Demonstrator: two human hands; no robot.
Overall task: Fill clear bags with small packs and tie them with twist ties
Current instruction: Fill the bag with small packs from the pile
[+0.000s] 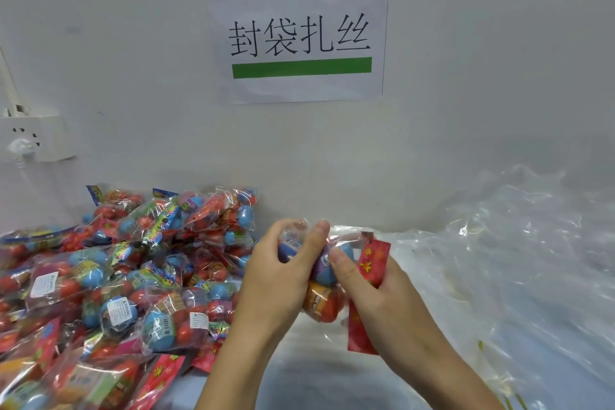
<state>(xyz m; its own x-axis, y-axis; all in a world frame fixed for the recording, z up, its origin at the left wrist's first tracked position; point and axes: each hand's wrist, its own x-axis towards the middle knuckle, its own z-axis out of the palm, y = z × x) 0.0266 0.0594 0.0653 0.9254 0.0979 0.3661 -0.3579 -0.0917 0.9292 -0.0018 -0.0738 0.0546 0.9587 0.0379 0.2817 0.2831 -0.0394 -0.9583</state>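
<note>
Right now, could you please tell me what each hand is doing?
Left hand: grips the clear bag of small packs.
Right hand: grips the same bag, with a red pack by its fingers.

Packs in the heap: mostly red & blue w/ yellow/multicolour strips, white label patches w/ dark print. Red header cards carry yellow-orange flower print. Bag in hand: clear film, holding blue, purple-ish, orange & red balls. Red card beside it: same yellow flower pattern. Loose bags at right: clear, glossy white glints. Wall sign: white paper, black characters, green bar & green square. Wall pale grey-white; socket white.
</note>
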